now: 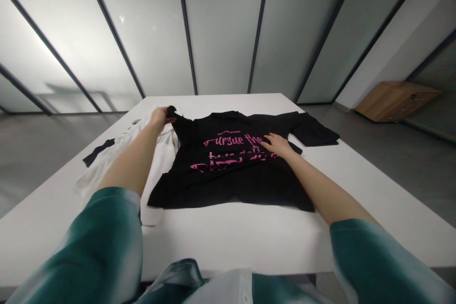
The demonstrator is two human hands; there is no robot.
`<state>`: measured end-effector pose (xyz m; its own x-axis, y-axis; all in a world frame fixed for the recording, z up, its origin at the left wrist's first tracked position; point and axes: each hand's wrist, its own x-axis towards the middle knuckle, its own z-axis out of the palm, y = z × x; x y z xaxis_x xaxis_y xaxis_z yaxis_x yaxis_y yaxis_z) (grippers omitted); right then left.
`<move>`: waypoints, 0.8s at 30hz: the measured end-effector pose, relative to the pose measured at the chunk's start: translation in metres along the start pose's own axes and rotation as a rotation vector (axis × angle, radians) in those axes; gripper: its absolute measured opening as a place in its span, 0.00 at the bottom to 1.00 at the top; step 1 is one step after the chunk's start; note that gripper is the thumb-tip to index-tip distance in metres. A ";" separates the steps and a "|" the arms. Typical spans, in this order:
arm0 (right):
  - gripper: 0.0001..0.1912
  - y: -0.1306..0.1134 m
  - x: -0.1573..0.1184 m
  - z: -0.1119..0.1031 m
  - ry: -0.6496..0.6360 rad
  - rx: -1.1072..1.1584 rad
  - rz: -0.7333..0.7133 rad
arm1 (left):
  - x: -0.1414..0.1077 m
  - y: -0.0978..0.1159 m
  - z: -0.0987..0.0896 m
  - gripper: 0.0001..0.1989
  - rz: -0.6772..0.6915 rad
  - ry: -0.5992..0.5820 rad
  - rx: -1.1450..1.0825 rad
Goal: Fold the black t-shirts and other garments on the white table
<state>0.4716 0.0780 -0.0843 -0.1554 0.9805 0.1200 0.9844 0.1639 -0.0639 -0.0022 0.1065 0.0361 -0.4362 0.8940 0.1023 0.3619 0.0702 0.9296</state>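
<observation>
A black T-shirt point(228, 185) with pink lettering lies spread on the white table point(228, 242), its hem toward me and its collar at the far side. My left hand point(162, 116) is closed on the sleeve at the shirt's left, which is lifted and bunched at the fingers. My right hand point(278, 146) rests on the right part of the shirt with its fingers spread, over the end of the lettering. Some creases run across the cloth below the print.
White clothing point(160, 166) lies left of the shirt, partly behind my left arm, with a black piece point(98, 152) beside it. A folded black garment point(315, 130) lies at the right. A wooden cabinet point(392, 99) stands beyond the table.
</observation>
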 end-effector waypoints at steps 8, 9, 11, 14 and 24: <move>0.29 -0.003 -0.003 -0.001 0.078 0.024 -0.018 | 0.017 -0.001 -0.052 0.23 0.128 0.483 0.356; 0.27 -0.004 -0.004 -0.003 0.115 0.034 -0.015 | 0.012 -0.005 -0.042 0.26 0.214 0.458 0.456; 0.25 -0.004 -0.006 -0.006 0.195 0.058 0.002 | 0.000 -0.014 -0.014 0.28 0.338 0.307 0.632; 0.23 -0.003 -0.008 -0.010 0.258 0.078 0.006 | -0.022 -0.025 0.035 0.27 0.465 -0.116 0.837; 0.29 -0.007 -0.006 -0.005 -0.008 -0.039 0.016 | -0.078 -0.063 0.089 0.35 0.428 -0.421 1.079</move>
<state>0.4665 0.0703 -0.0800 -0.1399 0.9839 0.1110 0.9893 0.1437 -0.0268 0.0822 0.0714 -0.0615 0.1118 0.9936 0.0188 0.9917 -0.1127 0.0611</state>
